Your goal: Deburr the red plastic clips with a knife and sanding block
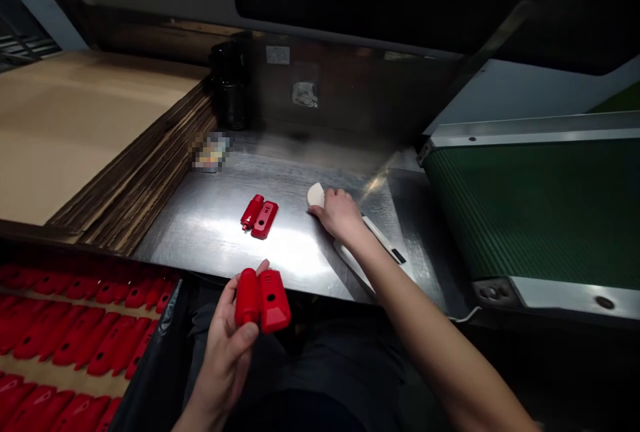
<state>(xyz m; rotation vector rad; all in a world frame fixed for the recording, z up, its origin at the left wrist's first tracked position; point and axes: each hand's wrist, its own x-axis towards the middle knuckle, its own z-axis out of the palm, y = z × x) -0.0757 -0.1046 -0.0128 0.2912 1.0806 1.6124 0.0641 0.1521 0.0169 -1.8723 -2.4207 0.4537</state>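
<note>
My left hand (231,345) is closed round a red plastic part (273,305), held above my lap at the table's front edge. The part pairs a rounded cylinder with a flatter block that has a dark round hole. A similar red plastic part (264,220) lies on the metal table in front. Farther right, my right hand (340,213) closes on a flat white piece with a rounded edge (315,197); the fingers hide much of it. A long white object with a black end (383,240) lies under my right forearm, partly covered.
Stacked brown boards (100,125) stand at the left. Below them a box with a dark liner (155,352) holds rows of red parts. A green conveyor belt (540,205) runs at the right. A black cylindrical object (233,92) stands at the back of the metal table (200,219).
</note>
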